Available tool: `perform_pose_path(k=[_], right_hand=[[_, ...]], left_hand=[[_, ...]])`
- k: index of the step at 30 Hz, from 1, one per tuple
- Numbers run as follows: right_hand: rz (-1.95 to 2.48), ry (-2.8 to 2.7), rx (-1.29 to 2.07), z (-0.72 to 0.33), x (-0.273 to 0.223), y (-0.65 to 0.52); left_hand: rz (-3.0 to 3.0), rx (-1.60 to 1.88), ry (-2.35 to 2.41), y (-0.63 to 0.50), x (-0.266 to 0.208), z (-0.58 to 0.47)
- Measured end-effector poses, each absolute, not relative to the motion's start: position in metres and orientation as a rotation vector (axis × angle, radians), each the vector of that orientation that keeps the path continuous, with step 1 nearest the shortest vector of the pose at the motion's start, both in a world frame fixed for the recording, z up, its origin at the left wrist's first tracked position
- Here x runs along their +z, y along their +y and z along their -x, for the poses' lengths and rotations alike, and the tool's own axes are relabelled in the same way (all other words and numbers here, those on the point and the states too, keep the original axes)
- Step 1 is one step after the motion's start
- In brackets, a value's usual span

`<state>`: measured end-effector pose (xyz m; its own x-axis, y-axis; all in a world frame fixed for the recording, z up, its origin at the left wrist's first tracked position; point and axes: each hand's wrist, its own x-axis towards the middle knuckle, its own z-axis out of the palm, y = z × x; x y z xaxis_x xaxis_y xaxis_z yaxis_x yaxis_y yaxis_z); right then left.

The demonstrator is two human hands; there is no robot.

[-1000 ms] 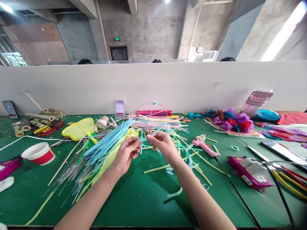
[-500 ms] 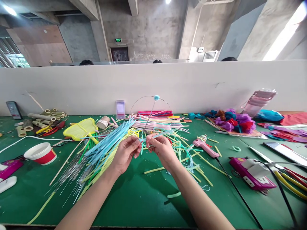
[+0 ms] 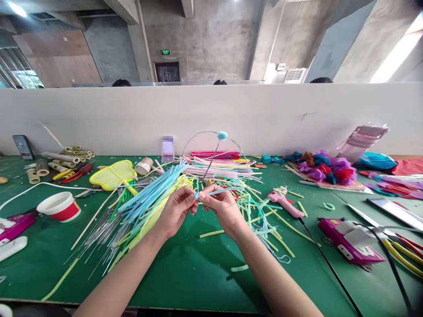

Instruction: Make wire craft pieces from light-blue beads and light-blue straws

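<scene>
A smooth green worktop [image 3: 194, 281] spans the scene, with two bare forearms reaching over its near edge. At near left lies a loose sheaf of thin grey metal wires [image 3: 97, 240]; farther left stands a white paper cup with a red band [image 3: 68, 213]. At the centre, the left hand [image 3: 176, 209] pinches a slender light-blue strip [image 3: 231, 189] near its left end, between thumb and fingers. The right hand [image 3: 221, 207], just beside it, pinches the same strip between thumb and fingers, the free length projecting to the right. To the left, a bundle of straight light-blue strips [image 3: 148, 189] lies slantwise beside pale-yellow strips [image 3: 150, 216]; to the right rests a pink glue gun [image 3: 286, 204] with a black cord. Beyond the hands, a round, fluffy light-blue ball [image 3: 222, 136] tops a tilted thin dark wire stem [image 3: 211, 162]; the stem's lower end is unclear. Farthest stands a long white partition [image 3: 280, 114].
</scene>
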<state>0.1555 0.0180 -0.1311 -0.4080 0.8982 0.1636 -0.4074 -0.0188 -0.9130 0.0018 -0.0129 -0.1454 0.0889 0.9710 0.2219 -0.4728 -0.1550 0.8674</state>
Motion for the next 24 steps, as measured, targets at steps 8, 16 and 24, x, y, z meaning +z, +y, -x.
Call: perform_pose_path(k=[8, 16, 24], right_hand=[[0.533, -1.311, 1.722, -0.155, -0.133, 0.016], [0.529, -1.301, 1.637, -0.157, -0.132, 0.018], [0.621, -1.261, 1.341, -0.146, -0.134, 0.015]], left_hand=[[-0.92, 1.139, 0.524, -0.011, -0.149, 0.005], [-0.995, 1.205, 0.702, -0.007, -0.154, -0.005], [-1.409, 1.86, 1.166, -0.018, -0.145, -0.015]])
